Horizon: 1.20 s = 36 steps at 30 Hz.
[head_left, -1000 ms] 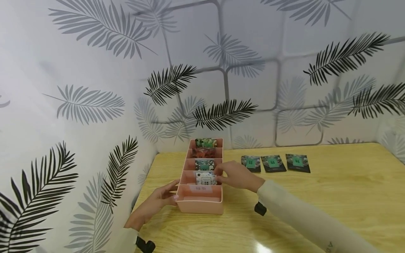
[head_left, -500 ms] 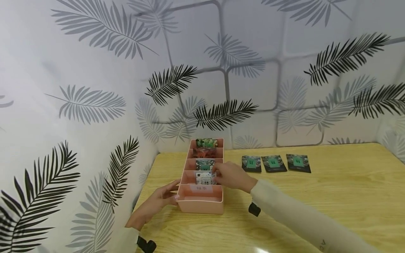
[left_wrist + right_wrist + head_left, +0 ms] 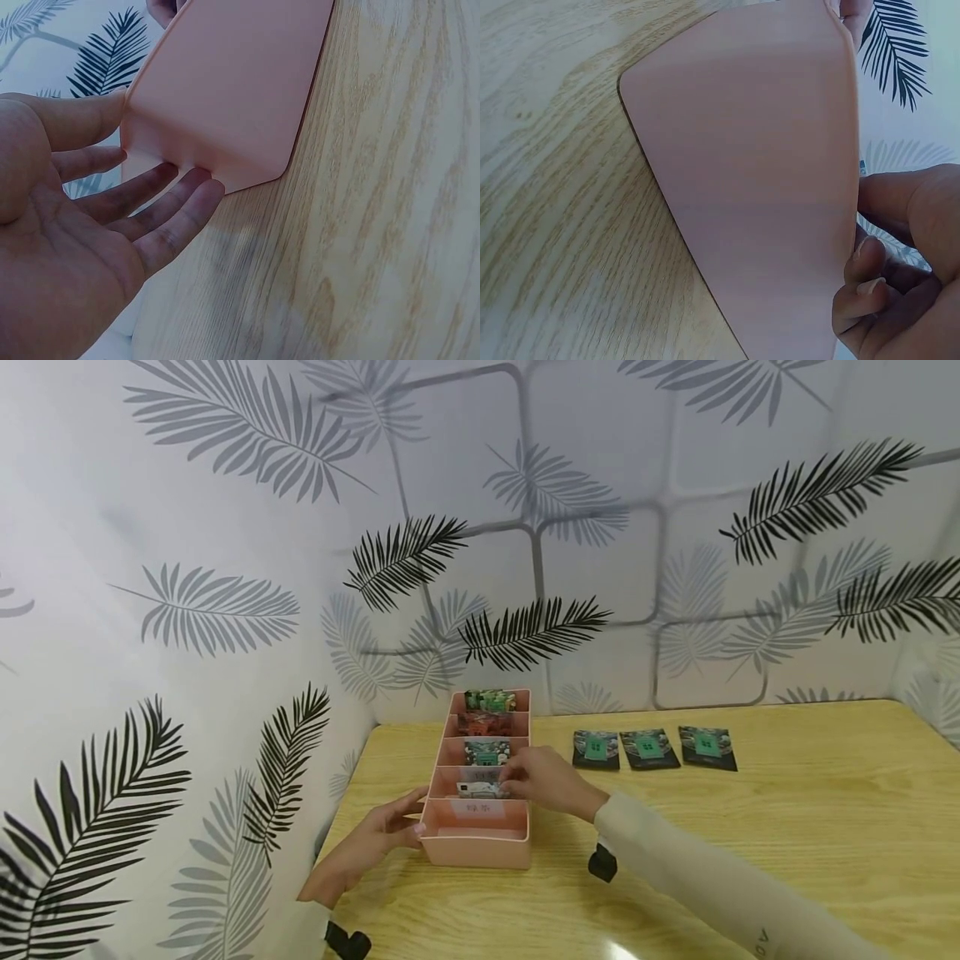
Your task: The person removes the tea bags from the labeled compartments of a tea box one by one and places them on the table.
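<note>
A pink divided box [image 3: 474, 853] stands on the wooden table, its compartments in a row running away from me. My right hand [image 3: 546, 777] reaches over the box's right wall and pinches a white sachet [image 3: 477, 790] in the second compartment from the front. In the right wrist view the box wall hides the sachet, while the hand's curled fingers [image 3: 862, 296] show beside the rim. My left hand [image 3: 97, 195] rests against the box's front left corner, its fingers extended along the outer wall and the thumb at the rim.
Farther back in the box sit a green-and-white sachet [image 3: 486, 753], a red sachet [image 3: 483, 724] and a green sachet [image 3: 490, 701]. A paper label [image 3: 480, 809] lines the front compartment. Three dark sachets lie right of the box, one of them here [image 3: 596, 750]. A leaf-patterned wall stands behind.
The white sachet in my right hand has tipped from facing me to nearly edge-on, uncovering a label behind it. My right hand has shifted slightly left; the left hand stays put.
</note>
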{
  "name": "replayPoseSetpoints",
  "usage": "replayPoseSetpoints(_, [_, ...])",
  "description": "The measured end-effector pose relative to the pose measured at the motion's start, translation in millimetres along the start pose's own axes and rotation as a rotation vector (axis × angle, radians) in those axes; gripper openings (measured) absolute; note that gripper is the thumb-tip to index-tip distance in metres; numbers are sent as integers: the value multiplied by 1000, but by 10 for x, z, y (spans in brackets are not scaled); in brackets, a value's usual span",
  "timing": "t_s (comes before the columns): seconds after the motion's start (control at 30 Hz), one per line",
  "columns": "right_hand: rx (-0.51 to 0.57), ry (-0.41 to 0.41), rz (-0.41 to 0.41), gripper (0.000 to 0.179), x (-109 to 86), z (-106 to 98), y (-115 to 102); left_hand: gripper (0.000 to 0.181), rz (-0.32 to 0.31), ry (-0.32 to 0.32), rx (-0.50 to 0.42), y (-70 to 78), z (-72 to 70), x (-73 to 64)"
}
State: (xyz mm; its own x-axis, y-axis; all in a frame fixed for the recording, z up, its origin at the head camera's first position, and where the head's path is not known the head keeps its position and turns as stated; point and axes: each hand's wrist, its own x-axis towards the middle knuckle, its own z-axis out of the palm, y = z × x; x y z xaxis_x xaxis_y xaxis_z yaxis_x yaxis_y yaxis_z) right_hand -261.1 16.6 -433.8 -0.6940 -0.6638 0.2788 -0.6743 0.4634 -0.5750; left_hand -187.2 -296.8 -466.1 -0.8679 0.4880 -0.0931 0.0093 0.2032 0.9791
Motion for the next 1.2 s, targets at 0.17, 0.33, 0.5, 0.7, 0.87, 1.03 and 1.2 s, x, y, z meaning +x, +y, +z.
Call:
replayPoseSetpoints(0.17, [-6, -6, -1, 8, -10, 26, 25, 65, -7, 13, -17, 7, 14, -3])
replayPoseSetpoints(0.33, [-21, 9, -25, 8, -21, 65, 66, 64, -12, 14, -20, 1, 15, -8])
replayPoseSetpoints(0.5, [20, 30, -5, 9, -32, 61, 50, 65, -18, 15, -21, 2, 15, -5])
replayPoseSetpoints(0.7, [112, 55, 39, 10, -26, 10, 83, 65, -12, 13, -4, -3, 10, 2])
replayPoseSetpoints(0.87, [92, 99, 43, 11, -26, -78, 72, 65, -15, 11, -19, -7, 8, 0])
replayPoseSetpoints(1.03, [64, 142, 38, 11, -41, -187, 30, 65, -14, 13, -14, 1, 12, -5])
replayPoseSetpoints(1.2, [93, 164, 46, 12, -71, -311, 14, 65, -24, 19, -18, 16, 20, -3])
